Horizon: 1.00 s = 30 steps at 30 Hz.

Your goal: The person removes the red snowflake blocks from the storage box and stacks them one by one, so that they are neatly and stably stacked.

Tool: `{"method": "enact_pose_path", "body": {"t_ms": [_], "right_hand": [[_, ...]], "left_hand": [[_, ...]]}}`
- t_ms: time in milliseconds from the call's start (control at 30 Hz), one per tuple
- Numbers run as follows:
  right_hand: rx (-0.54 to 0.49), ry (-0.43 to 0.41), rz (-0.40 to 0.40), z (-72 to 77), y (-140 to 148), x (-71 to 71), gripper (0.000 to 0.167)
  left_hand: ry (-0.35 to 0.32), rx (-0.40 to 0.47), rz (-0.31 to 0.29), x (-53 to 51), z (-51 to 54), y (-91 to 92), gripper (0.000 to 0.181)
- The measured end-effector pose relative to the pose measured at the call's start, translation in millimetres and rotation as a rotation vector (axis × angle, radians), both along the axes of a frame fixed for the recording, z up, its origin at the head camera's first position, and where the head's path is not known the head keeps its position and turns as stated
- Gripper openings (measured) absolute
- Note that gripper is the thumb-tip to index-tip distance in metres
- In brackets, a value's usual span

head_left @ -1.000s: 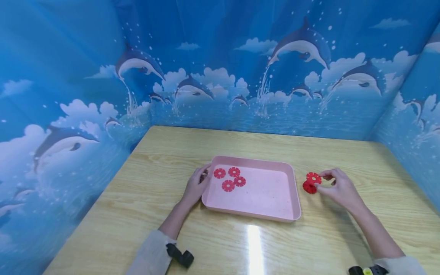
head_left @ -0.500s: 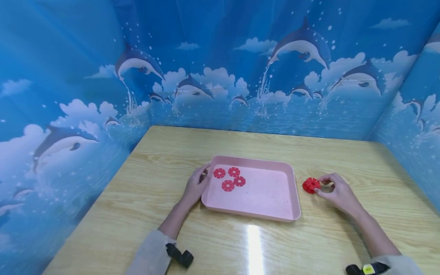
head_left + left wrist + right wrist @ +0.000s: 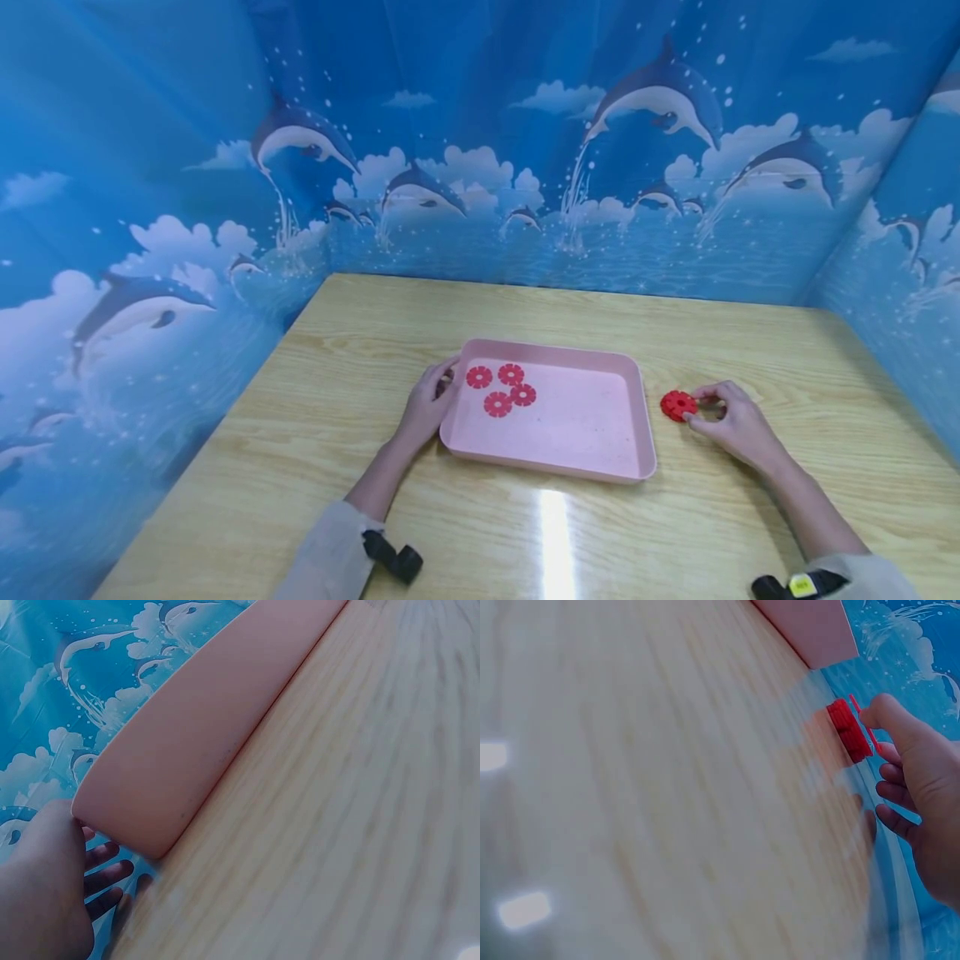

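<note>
Table, left grip loosely touching crosswise tray, right grip pinching red disc nearly flat

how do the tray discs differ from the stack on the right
The tray discs lie spread out; the stack is piled in layers. The tray discs sit inside the tray, the stack on the table. No hand touches the tray discs; over the stack, the right hand pinches a disc. Both are red.

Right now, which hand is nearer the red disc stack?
Right. The right hand pinches a disc at the red stack; the left hand is across the pink tray, at its left end.
</note>
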State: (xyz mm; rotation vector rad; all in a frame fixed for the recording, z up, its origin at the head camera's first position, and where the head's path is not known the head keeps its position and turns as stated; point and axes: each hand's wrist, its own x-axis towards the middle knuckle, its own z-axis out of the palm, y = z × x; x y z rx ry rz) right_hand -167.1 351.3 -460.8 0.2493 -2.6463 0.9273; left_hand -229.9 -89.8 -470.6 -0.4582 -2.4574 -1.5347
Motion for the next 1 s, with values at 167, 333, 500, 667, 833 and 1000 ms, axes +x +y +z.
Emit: {"method": "enact_pose_path", "body": {"t_ms": [167,333,500,667,833,1000], "right_hand": [[0.008,0.002,-0.004,-1.3,0.3,-0.2,0.032],[0.014,0.002,-0.004,-1.5,0.4,-0.4,0.031],[0.019,-0.001,-0.007,-1.5,0.4,-0.8,0.031],[0.013,0.002,-0.005,-2.1,0.4,-1.0,0.031],[0.010,0.008,-0.001,-2.5,0.5,-0.9,0.030],[0.006,0.011,0.007,-2.6,0.3,-0.6,0.030]], "left_hand": [[0.003,0.008,-0.002,-0.5,-0.5,0.3,0.040],[0.006,0.007,0.000,-0.8,-0.3,0.2,0.041],[0.006,0.011,-0.001,-1.1,-0.4,0.4,0.041],[0.008,0.012,-0.002,-1.3,-0.6,0.2,0.041],[0.004,0.008,-0.001,-0.6,0.7,-0.1,0.040],[-0.005,0.004,-0.003,-0.5,0.6,-0.1,0.040]]}}
